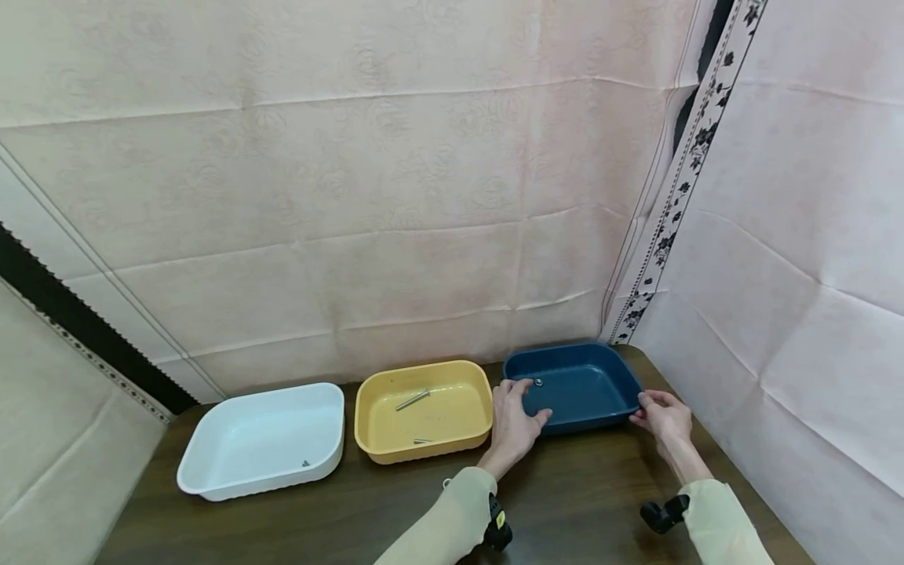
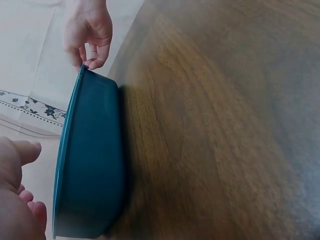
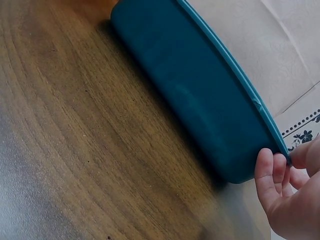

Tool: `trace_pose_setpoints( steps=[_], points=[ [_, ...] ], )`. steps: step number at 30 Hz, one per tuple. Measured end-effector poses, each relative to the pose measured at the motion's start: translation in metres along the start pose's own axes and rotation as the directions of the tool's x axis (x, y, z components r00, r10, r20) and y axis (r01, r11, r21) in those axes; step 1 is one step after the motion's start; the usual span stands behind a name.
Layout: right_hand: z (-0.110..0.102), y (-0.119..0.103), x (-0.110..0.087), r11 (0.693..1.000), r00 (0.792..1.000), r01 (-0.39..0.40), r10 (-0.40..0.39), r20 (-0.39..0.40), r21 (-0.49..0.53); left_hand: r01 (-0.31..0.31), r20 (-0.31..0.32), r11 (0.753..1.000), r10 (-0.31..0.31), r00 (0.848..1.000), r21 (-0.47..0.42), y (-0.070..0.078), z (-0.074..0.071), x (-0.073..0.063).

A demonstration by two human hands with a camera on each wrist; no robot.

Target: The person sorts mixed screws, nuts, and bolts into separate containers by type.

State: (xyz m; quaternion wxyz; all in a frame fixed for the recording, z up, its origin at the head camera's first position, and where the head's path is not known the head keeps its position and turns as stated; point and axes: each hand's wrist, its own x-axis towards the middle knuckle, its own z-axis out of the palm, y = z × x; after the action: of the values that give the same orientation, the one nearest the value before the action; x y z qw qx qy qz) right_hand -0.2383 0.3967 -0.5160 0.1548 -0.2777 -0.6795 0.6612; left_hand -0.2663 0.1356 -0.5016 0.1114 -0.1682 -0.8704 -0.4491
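Note:
A dark blue plastic tray (image 1: pixel 579 396) stands on the table at the right, with a small metal nut (image 1: pixel 538 382) inside near its left end. My right hand (image 1: pixel 665 420) pinches the rim at its front right corner; in the right wrist view the thumb is above the rim and the fingers (image 3: pixel 265 170) lie against the outer wall. My left hand (image 1: pixel 514 420) is at the tray's left end, its fingertips over the rim and its thumb (image 2: pixel 29 151) spread away from the fingers.
Left of the blue tray is a yellow tray (image 1: pixel 452 451) with a long bolt (image 1: pixel 413 400) and a shorter metal piece (image 1: pixel 422 441). A white tray (image 1: pixel 261 477) farther left holds a small screw (image 1: pixel 306 464). Cloth hangs behind and beside the wooden table (image 1: pixel 565 502).

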Motion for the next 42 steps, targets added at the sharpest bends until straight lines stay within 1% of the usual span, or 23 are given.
trace_pose_setpoints(
  steps=[3,6,11,16,24,27,32,35,38,42],
  points=[
    [0.001,0.000,0.001,1.000,1.000,0.006,-0.006,0.002,-0.007,0.010,-0.008,1.000,-0.010,1.000,-0.018,-0.002,-0.004,-0.002],
    [0.001,0.000,0.001,1.000,1.000,0.003,-0.003,0.001,-0.013,0.004,-0.016,0.999,-0.005,1.000,-0.053,-0.004,-0.010,-0.006],
    [0.000,-0.001,-0.001,1.000,1.000,0.001,-0.001,0.010,-0.019,-0.031,-0.048,0.994,0.026,0.999,-0.103,-0.010,-0.020,-0.013],
    [0.000,-0.003,-0.002,1.000,1.000,0.006,-0.006,-0.005,-0.018,-0.059,-0.086,0.987,0.047,0.995,-0.148,-0.016,-0.029,-0.018],
    [0.002,-0.004,-0.005,1.000,1.000,0.011,-0.011,-0.018,0.024,-0.073,-0.122,0.983,0.053,0.991,-0.168,-0.023,-0.040,-0.024],
    [0.002,-0.005,-0.005,1.000,1.000,0.000,0.000,-0.016,0.012,-0.102,-0.146,0.980,0.077,0.986,-0.172,-0.026,-0.043,-0.028],
    [0.002,-0.005,-0.004,1.000,1.000,-0.009,0.009,-0.005,0.011,-0.155,-0.204,0.973,0.118,0.972,-0.173,-0.029,-0.048,-0.036],
    [0.001,-0.005,-0.004,1.000,1.000,-0.010,0.010,-0.005,0.012,-0.159,-0.225,0.970,0.117,0.967,-0.182,-0.032,-0.051,-0.040],
    [0.001,-0.005,-0.004,1.000,1.000,-0.010,0.010,-0.003,0.019,-0.147,-0.227,0.972,0.103,0.968,-0.185,-0.036,-0.054,-0.044],
    [0.000,-0.003,-0.003,1.000,1.000,-0.020,0.020,0.004,0.009,-0.160,-0.233,0.970,0.116,0.966,-0.183,-0.039,-0.058,-0.049]
  ],
)
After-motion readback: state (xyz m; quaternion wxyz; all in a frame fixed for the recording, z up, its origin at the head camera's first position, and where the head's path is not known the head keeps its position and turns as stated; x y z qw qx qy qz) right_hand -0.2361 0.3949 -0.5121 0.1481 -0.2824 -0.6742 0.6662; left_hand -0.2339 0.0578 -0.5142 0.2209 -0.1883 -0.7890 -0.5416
